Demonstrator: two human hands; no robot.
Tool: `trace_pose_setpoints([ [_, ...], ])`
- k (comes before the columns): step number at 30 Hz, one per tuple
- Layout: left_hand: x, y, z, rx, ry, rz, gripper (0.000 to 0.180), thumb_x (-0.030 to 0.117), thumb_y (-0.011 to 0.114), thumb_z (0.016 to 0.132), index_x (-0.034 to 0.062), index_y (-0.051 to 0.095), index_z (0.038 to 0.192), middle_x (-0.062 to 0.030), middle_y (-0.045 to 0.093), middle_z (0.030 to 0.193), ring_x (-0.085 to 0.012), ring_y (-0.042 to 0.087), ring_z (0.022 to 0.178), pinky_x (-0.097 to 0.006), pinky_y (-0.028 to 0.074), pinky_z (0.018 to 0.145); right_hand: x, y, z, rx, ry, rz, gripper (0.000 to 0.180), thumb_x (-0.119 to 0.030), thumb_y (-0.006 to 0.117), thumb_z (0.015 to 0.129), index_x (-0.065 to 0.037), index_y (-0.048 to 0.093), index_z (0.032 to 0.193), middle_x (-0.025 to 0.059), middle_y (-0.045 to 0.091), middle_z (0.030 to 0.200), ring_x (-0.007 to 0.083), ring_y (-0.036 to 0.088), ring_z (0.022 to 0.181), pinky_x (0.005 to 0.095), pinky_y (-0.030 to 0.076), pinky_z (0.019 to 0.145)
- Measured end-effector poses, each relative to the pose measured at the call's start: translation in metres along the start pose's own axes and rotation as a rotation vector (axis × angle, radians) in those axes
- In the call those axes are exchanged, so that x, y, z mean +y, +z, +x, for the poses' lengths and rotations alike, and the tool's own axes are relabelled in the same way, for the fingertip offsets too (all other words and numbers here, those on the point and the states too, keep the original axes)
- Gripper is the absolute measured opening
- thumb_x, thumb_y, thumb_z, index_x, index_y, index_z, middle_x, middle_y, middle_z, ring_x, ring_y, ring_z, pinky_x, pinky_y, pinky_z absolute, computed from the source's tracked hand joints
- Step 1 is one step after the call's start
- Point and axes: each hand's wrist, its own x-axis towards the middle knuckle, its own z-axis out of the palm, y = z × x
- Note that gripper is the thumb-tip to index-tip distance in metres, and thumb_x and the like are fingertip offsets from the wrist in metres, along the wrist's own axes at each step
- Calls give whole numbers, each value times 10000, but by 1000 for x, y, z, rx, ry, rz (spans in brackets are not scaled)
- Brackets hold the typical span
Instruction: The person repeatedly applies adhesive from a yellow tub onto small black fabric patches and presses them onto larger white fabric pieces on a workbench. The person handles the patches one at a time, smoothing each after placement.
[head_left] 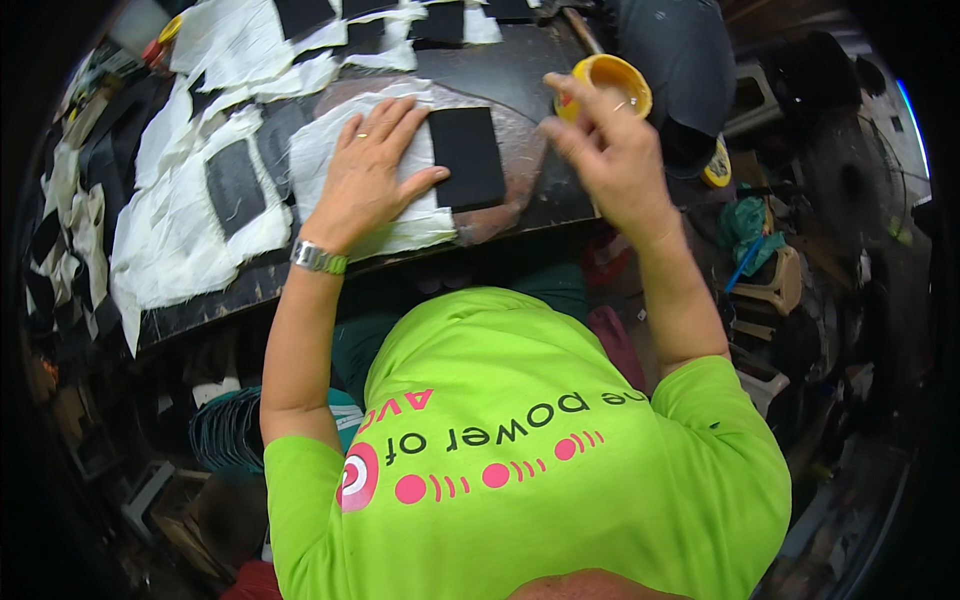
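My left hand (375,165) lies flat with its fingers spread on a piece of white cloth (330,180) near the table's front edge. Beside its thumb is a black rectangular piece (468,158), partly on the cloth's right side. My right hand (615,155), a little blurred, is over the right end of the table. Its thumb and index finger are apart, and nothing shows between them. Just behind those fingers stands a yellow round tub (622,78), partly hidden by the hand; its contents are hard to make out.
White cloth with dark rectangular patches (236,185) covers the table's left side, and more such pieces lie along the back. The dark table (480,72) has a brownish smeared area. Dark strips and white scraps (85,240) hang at far left. A stool (775,285) stands on the right.
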Motion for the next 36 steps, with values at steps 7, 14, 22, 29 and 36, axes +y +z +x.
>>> trace_pose_setpoints([
  [7, -18, 3, 25, 308, -33, -22, 292, 267, 677, 981, 84, 681, 1209, -110, 682, 1199, -324, 659, 1051, -450, 488, 927, 66, -22, 33, -294, -92, -740, 568, -652, 509, 982, -193, 841, 948, 99, 671, 1050, 298, 569, 1053, 440, 446, 861],
  [14, -36, -1, 48, 12, -104, -35, 268, 279, 584, 1021, 183, 713, 1236, -85, 662, 1129, -290, 631, 1044, -447, 459, 907, 51, -40, 29, 187, -47, -733, 350, -449, 619, 982, -157, 799, 1055, 90, 669, 1076, 305, 619, 1031, 444, 493, 840],
  [22, -46, 8, 53, 104, -50, 177, 381, 350, 586, 1024, 232, 662, 1378, -81, 614, 1260, -279, 573, 1149, -449, 445, 1003, -7, -40, -1, -113, -99, -152, 304, -365, 712, 939, -88, 809, 1019, 123, 684, 1090, 283, 626, 1022, 411, 497, 896],
  [29, -37, 4, 37, 215, -123, 68, 488, 375, 666, 971, 160, 605, 1406, -115, 618, 1293, -310, 569, 1218, -494, 447, 1006, 31, 99, 56, -46, -326, 303, 364, -268, 721, 938, -175, 724, 1291, 120, 689, 1172, 289, 624, 1097, 382, 481, 994],
  [36, -15, -5, -7, 180, -30, -29, 556, 339, 684, 957, 135, 548, 1456, -150, 564, 1415, -337, 548, 1297, -477, 407, 1092, 41, 148, 93, -233, 63, 499, 623, -114, 705, 864, -158, 547, 1465, 97, 696, 1030, 216, 652, 909, 351, 526, 815],
])
